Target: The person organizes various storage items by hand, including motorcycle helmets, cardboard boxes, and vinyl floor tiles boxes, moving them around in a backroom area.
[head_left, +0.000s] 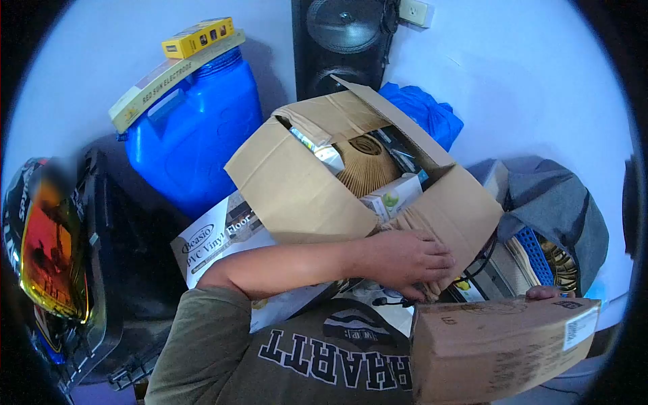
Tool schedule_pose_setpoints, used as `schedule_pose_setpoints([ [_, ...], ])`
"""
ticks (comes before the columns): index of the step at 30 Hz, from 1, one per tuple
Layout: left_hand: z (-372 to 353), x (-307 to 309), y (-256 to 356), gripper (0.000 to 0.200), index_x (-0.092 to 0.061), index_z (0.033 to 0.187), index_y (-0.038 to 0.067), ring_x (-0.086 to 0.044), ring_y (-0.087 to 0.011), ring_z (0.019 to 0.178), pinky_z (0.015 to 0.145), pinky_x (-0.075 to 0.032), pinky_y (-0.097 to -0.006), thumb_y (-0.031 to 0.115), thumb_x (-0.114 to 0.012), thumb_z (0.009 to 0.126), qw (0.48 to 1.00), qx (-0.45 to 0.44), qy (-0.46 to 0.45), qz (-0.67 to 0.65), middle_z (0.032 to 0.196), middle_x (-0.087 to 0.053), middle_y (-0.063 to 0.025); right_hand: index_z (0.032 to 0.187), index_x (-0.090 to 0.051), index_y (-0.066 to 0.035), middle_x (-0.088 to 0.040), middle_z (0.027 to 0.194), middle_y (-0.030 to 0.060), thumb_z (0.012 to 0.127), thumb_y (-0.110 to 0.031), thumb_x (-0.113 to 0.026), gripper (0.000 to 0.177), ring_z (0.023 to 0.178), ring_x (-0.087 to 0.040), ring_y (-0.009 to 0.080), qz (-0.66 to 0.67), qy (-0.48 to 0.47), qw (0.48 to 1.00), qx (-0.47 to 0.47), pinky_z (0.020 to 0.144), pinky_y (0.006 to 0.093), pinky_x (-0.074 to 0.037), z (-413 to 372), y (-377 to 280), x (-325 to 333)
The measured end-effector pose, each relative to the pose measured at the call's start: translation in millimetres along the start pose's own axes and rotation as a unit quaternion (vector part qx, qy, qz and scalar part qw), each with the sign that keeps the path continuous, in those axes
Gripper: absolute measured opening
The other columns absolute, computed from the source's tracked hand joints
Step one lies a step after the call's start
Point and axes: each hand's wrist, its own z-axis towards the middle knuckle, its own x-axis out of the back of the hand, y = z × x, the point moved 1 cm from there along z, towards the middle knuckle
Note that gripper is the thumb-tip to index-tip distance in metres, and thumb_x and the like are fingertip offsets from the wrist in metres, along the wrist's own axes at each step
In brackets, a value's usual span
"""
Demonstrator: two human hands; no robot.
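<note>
A large open cardboard box (297,196) sits tilted in front of me. Inside it are a brown pleated round object (366,169), a white carton with a green picture (395,196) and other packages. My left hand (412,262) reaches across my body, its fingers bent over the box's crumpled near flap. At the lower right is a closed brown carton (499,351) with a white label, held close to my chest. Only a few fingertips of my right hand (543,292) show, curled over its top edge; the rest is hidden behind the carton.
A blue jerrycan (196,128) carries a long electrode box (152,91) and a yellow box (199,38). A vinyl floor carton (212,239) lies beneath the open box. Around stand a black speaker (341,40), a visored helmet (50,250) and a grey cloth bag (560,209).
</note>
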Motion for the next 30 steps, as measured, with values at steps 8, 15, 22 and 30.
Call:
schedule_pose_setpoints([
  [8, -18, -16, 1, 0.053, -0.061, 0.115, 0.003, -0.047, -0.0265, 0.121, 0.103, -0.033, -0.0403, 0.045, -0.057, 0.084, 0.998, 0.004, -0.049, 0.051, 0.125, -0.056, -0.0098, 0.127, -0.041, 0.005, -0.052, 0.119, 0.0208, 0.089, -0.045, -0.050, 0.063, 0.105, -0.055, 0.0321, 0.068, 0.123, 0.940, 0.310, 0.090, 0.0427, -0.045, -18, 54, 6],
  [15, -19, -7, 7, 0.056, -0.057, 0.120, 0.003, -0.044, -0.0241, 0.123, 0.106, -0.030, -0.0422, 0.047, -0.054, 0.085, 0.997, 0.053, -0.054, 0.000, 0.128, -0.053, -0.0108, 0.132, -0.037, 0.005, -0.048, 0.127, 0.0182, 0.081, -0.028, -0.064, 0.066, 0.114, -0.050, 0.0315, 0.092, 0.299, 0.883, 0.350, 0.099, 0.0443, -0.038, 6, 25, -47],
  [22, -19, 14, 16, 0.059, -0.050, 0.128, 0.007, -0.043, -0.0242, 0.126, 0.108, -0.030, -0.0435, 0.046, -0.057, 0.084, 0.998, 0.041, -0.038, 0.024, 0.133, -0.049, -0.0115, 0.128, -0.040, 0.005, -0.051, 0.124, 0.0155, 0.064, -0.020, -0.079, 0.079, 0.110, -0.052, 0.0290, -0.132, 0.228, 0.898, 0.354, 0.097, 0.0422, -0.040, 68, 28, -132],
  [30, -73, 86, -20, 0.032, -0.064, 0.109, 0.010, -0.056, -0.0284, 0.107, 0.097, -0.036, -0.0446, 0.030, -0.063, 0.084, 0.952, 0.295, 0.026, -0.082, 0.107, -0.064, -0.0122, 0.131, -0.034, 0.000, -0.046, 0.125, 0.0186, 0.057, -0.015, -0.083, 0.089, 0.113, -0.048, 0.0313, -0.391, 0.128, 0.720, 0.559, 0.098, 0.0392, -0.038, 154, 38, -195],
])
